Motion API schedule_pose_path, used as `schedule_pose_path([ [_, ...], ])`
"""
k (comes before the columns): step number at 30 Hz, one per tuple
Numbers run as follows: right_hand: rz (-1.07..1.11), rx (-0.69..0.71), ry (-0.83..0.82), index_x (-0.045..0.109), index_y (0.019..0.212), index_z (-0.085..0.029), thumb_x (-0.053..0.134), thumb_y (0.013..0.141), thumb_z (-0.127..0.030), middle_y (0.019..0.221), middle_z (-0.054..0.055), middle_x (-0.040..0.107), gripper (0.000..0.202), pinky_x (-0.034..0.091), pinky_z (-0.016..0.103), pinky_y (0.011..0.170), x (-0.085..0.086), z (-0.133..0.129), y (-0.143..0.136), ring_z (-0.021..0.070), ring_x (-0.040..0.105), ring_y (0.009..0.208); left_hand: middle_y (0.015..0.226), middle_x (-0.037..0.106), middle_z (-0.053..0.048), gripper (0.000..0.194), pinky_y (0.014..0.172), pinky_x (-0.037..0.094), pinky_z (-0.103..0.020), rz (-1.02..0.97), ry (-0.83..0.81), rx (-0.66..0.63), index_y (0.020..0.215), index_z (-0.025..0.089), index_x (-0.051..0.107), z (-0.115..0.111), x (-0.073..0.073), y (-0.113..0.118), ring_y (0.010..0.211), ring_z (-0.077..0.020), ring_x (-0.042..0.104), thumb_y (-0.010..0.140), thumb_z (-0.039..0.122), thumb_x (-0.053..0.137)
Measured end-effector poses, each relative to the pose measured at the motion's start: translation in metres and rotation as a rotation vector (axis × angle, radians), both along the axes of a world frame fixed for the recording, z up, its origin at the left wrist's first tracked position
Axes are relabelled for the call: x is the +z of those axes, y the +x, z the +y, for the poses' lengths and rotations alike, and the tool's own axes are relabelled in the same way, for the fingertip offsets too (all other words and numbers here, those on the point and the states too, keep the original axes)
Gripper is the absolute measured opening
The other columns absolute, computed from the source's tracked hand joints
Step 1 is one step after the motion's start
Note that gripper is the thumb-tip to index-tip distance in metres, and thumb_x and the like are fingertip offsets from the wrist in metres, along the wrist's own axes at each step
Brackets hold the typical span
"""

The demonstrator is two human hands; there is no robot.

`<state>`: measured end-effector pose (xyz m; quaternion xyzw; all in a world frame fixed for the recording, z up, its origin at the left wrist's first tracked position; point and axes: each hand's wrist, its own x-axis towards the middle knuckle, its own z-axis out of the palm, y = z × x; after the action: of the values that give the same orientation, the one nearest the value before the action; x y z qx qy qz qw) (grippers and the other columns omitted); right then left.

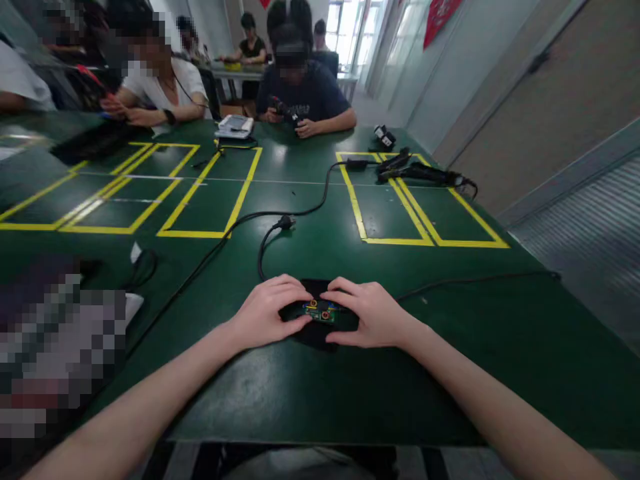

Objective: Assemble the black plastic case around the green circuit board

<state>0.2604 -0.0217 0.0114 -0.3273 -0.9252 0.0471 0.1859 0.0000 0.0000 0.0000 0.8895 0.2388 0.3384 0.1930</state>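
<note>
Below frame centre, the left hand [270, 310] is pinching a board [320, 313] by one end; the right hand [377, 313] is curving wide round the other.

The view was taken from the wearer's head, above the near edge of a green table [310, 393], and faced forward and down along its surface. The left hand [273, 308] and right hand [377, 312] lay close to the camera, near the middle of the field; the wide view reached past the far edge to seated people [313, 93] and bright windows [350, 33], while a slanting wall [445, 80] bounded it on the right.
</note>
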Motion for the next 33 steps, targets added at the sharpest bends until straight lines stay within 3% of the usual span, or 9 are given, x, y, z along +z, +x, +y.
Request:
schedule_pose_path([
  [8, -0.042, -0.056, -0.062, 0.070, 0.120, -0.016, 0.073, 0.091, -0.045, 0.116, 0.011, 0.073, 0.041, 0.053, 0.030, 0.066, 0.000, -0.004, 0.002, 0.0211, 0.075, 0.084, 0.105, 0.079, -0.008, 0.020, 0.089, 0.062, -0.039, 0.009, -0.045, 0.001, 0.113, 0.019, 0.073, -0.001, 0.004, -0.001, 0.104, -0.0243, 0.069, 0.093, 0.024, 0.073],
  [14, -0.006, -0.043, -0.055, 0.072, 0.121, -0.016, 0.072, 0.092, -0.044, 0.116, 0.010, 0.073, 0.040, 0.055, 0.030, 0.068, -0.002, 0.002, 0.005, 0.0204, 0.075, 0.084, 0.110, 0.079, -0.008, 0.016, 0.092, 0.061, -0.040, 0.023, -0.042, -0.031, 0.112, 0.019, 0.074, 0.004, 0.004, -0.005, 0.106, -0.0236, 0.069, 0.098, 0.025, 0.069],
  [19, 0.012, -0.066, -0.059, 0.073, 0.120, -0.015, 0.074, 0.091, -0.042, 0.117, 0.011, 0.073, 0.039, 0.056, 0.030, 0.068, -0.004, 0.006, 0.008, 0.0212, 0.075, 0.085, 0.119, 0.076, -0.010, 0.018, 0.096, 0.060, -0.041, 0.049, -0.052, 0.016, 0.114, 0.019, 0.073, 0.010, 0.003, -0.012, 0.111, -0.0235, 0.069, 0.100, 0.024, 0.064],
  [29, 0.068, -0.123, -0.105, 0.073, 0.124, -0.019, 0.073, 0.093, -0.042, 0.121, 0.011, 0.072, 0.039, 0.060, 0.032, 0.076, -0.007, 0.012, 0.011, 0.0218, 0.076, 0.092, 0.135, 0.066, -0.012, 0.052, 0.108, 0.056, -0.046, 0.129, -0.159, -0.017, 0.136, 0.022, 0.064, 0.014, 0.004, -0.017, 0.124, -0.0283, 0.065, 0.087, 0.037, 0.078],
  [33, 0.127, -0.104, -0.137, 0.068, 0.133, -0.022, 0.078, 0.087, -0.049, 0.129, 0.012, 0.068, 0.054, 0.061, 0.036, 0.082, -0.002, 0.013, 0.020, 0.0233, 0.074, 0.097, 0.134, 0.067, -0.012, 0.050, 0.107, 0.055, -0.046, 0.115, -0.171, -0.011, 0.136, 0.022, 0.064, 0.015, 0.002, -0.016, 0.124, -0.0278, 0.065, 0.089, 0.037, 0.077],
])
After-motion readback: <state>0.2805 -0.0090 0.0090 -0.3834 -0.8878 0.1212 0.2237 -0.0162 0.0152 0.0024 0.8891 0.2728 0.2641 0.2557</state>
